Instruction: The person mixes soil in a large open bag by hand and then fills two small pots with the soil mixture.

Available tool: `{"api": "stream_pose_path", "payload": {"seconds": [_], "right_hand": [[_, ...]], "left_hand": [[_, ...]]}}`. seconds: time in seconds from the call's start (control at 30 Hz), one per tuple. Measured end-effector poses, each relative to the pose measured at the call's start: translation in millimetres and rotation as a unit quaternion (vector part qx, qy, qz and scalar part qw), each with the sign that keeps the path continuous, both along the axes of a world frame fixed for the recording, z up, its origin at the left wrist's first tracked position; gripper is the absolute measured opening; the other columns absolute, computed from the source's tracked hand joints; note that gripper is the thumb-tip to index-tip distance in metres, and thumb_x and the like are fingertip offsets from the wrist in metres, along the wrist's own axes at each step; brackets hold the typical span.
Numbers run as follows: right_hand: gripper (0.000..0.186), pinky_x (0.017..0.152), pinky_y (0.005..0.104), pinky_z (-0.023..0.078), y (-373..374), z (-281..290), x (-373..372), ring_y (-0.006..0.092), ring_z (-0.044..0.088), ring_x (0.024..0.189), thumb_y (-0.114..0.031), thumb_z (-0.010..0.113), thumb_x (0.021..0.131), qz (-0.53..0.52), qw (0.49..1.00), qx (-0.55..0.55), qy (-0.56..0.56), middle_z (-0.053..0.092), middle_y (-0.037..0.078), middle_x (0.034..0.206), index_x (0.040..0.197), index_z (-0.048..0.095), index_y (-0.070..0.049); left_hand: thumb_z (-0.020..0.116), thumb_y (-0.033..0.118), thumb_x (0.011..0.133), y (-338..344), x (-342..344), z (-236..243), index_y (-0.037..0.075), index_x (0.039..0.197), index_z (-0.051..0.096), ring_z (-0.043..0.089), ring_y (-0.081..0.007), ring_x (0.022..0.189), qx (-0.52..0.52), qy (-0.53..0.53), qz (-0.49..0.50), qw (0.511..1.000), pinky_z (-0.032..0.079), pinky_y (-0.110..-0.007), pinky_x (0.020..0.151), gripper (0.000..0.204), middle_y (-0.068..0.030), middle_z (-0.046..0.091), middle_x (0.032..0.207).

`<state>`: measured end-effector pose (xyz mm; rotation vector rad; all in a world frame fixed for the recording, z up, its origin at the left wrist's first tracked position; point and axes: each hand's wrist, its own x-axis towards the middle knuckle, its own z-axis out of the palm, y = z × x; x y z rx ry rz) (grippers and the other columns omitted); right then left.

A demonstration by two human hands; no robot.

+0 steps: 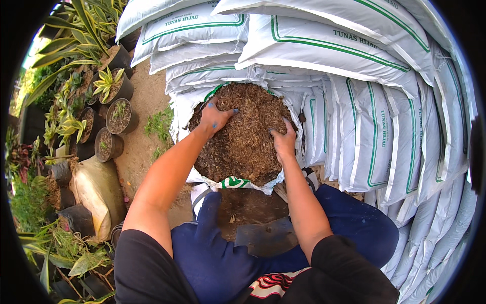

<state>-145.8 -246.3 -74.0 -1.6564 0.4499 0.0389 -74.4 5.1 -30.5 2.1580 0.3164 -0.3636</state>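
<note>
i saw brown fibrous potting mix (248, 134) inside an open white sack (181, 114) in front of the person's knees. the left grip (214, 118) touched it near the sack's left side, thumb spread from the fingers; the right grip (284, 140) was at the right side, thumb and forefinger apart; whether either held a clump i couldn't tell. a hard outward shove could have folded the slack plastic rim (235, 183) and spilled mix; the stacked sacks (329, 53) beyond might have slid if bumped
</note>
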Motion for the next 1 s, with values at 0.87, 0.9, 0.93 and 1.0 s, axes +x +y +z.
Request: {"api": "stream_pose_path", "payload": {"seconds": [0.87,0.9,0.93,1.0], "right_hand": [[0.031,0.095,0.0448,0.053,-9,48,-18,0.0364,0.070,0.109,-0.011,0.069,0.092,0.068,0.956,-0.272,-0.082,0.073,0.022,0.114,0.119,0.068,0.003],[0.034,0.099,0.0464,0.051,-11,44,-23,0.0371,0.068,0.115,-0.014,0.071,0.091,0.051,0.942,-0.326,-0.056,0.072,0.023,0.119,0.121,0.067,0.004],[0.058,0.111,0.0500,0.042,-14,40,-28,0.0446,0.054,0.131,-0.026,0.074,0.090,0.033,0.950,-0.309,0.019,0.057,0.033,0.139,0.134,0.057,0.008],[0.072,0.116,0.0501,0.036,-9,28,-41,0.0490,0.045,0.138,-0.030,0.073,0.092,-0.017,0.954,-0.295,0.042,0.044,0.038,0.147,0.143,0.044,0.011]], "left_hand": [[0.063,0.044,0.100,-16,-41,36,0.016,0.143,0.058,0.026,-0.0373,0.155,0.098,-0.115,-0.161,0.975,0.024,-0.062,0.121,0.052,-0.0171,0.039,0.162],[0.063,0.051,0.098,-17,-43,37,0.015,0.148,0.052,0.023,-0.0384,0.155,0.124,-0.075,-0.135,0.980,0.023,-0.063,0.121,0.062,-0.0185,0.035,0.164],[0.063,0.057,0.096,-22,-45,42,0.015,0.153,0.046,0.019,-0.0395,0.156,0.147,-0.035,-0.113,0.982,0.022,-0.063,0.121,0.073,-0.0199,0.031,0.165],[0.059,0.076,0.088,-18,-43,38,0.014,0.164,0.024,0.010,-0.0434,0.157,0.163,0.046,-0.103,0.980,0.019,-0.064,0.122,0.104,-0.0245,0.018,0.169]]}}
